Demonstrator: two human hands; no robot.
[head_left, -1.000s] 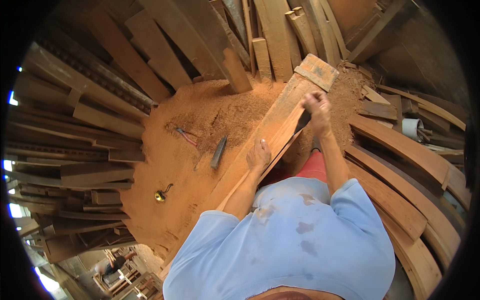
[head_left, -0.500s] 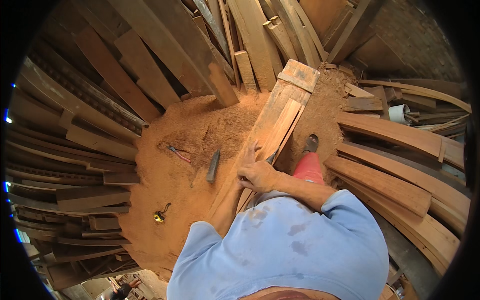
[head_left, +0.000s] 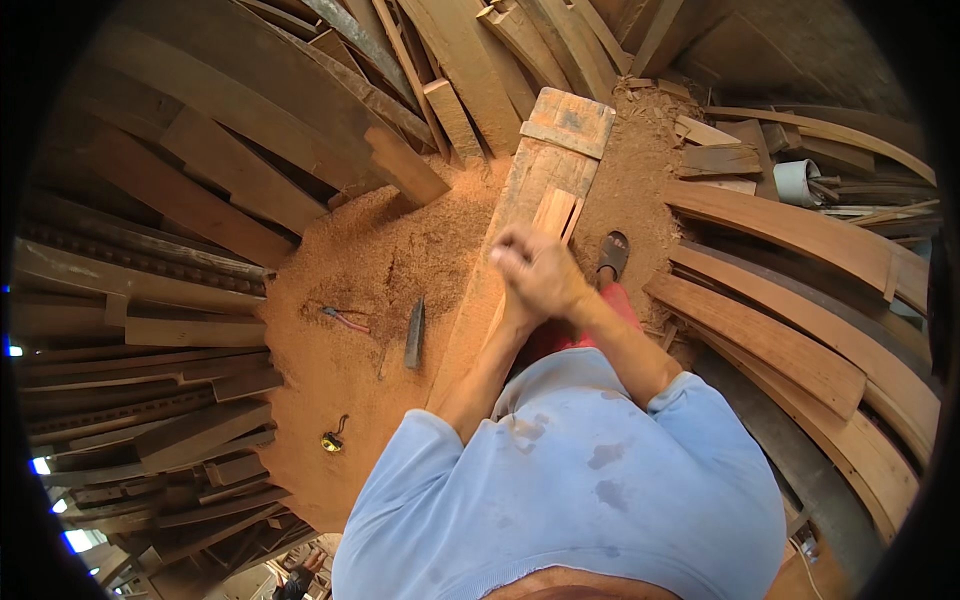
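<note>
Right hand (head_left: 548, 275) lying over the left hand (head_left: 518, 308) above a narrow wooden board (head_left: 556, 212), which rests lengthwise on the plank surface (head_left: 520, 195), its far end exposed and its middle covered. The right fingers, blurred, are apparently curled; whether they grasp anything, and whether the largely hidden left fingers grip or are released, cannot be told. Beyond, red-handled pliers (head_left: 348, 321) lie half lost against sawdust (head_left: 330, 375).

1. Orange sawdust (head_left: 300, 350) coats the floor (head_left: 315, 480).
2. Dark timber (head_left: 200, 330) crowds the left side.
3. Boards (head_left: 465, 50) stand along the far side.
4. Long planks (head_left: 760, 340) lie at right.
5. Bright light (head_left: 85, 540) shows at lower left.
</note>
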